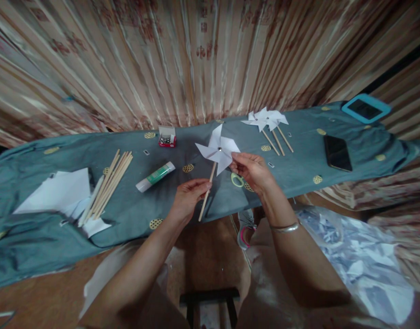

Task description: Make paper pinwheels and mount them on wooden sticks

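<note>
A white paper pinwheel [217, 145] with a silver pin at its centre is held up over the near part of the table. My left hand [190, 195] pinches its wooden stick partway down. At the right side of the wheel, my right hand [250, 168] has thumb and fingers closed on one paper blade. Scissors [236, 180] with pale green handles lie just below that hand, partly hidden. To the left lies a glue stick [155, 177] with a green label. Behind it stands an open red and white box [167, 137] of metal pins.
Several wooden sticks [110, 187] and white paper sheets [59, 189] lie at the left. Finished-looking pinwheels [266, 119] rest at the back right, near a black phone [337, 152] and a blue-framed device [366, 108]. A bag of paper scraps [364, 265] stands at lower right.
</note>
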Tool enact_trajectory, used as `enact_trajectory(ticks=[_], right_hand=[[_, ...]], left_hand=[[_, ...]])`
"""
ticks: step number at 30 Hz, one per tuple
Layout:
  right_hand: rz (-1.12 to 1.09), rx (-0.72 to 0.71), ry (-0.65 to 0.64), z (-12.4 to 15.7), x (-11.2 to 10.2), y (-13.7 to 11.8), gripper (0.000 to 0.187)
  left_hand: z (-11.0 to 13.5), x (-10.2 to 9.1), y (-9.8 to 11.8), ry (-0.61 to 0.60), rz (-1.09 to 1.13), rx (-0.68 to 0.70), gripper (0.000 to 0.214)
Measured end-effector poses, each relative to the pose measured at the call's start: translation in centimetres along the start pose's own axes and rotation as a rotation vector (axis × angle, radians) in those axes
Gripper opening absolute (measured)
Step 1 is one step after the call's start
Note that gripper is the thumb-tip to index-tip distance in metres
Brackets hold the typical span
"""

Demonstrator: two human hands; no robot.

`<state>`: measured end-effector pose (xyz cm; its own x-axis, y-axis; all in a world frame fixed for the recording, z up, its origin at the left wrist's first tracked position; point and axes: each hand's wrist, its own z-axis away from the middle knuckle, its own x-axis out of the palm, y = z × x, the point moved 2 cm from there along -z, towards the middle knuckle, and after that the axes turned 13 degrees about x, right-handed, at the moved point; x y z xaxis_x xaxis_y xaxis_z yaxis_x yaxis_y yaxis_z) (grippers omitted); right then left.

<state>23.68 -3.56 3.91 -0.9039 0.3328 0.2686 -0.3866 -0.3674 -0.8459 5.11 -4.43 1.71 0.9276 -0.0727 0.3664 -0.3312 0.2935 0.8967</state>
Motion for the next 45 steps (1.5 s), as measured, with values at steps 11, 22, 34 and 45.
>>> enact_trajectory(ticks=[11,22,34,45], right_hand=[[0.018,0.012,-0.005,0.1,0.3,0.3,0.040],[0.079,-0.106,0.026,0.4,-1.1,-0.9,0.041],[-0.038,-0.172,0.159,-1.1,-1.3,-0.6,0.040],[-0.100,-0.045,0.084,-1.1,-0.3,-0.3,0.038]], left_hand=[[-0.1,-0.1,-0.1,-0.009,-0.006,0.014,0.038],[-0.2,-0.3,0.3,0.004,0.019,0.010,0.039],[0.7,0.0,-0.2,-0.045,0.017,-0.070,0.039],[0.7,-0.6,-0.3,-0.010,0.009,-0.114,0.038]])
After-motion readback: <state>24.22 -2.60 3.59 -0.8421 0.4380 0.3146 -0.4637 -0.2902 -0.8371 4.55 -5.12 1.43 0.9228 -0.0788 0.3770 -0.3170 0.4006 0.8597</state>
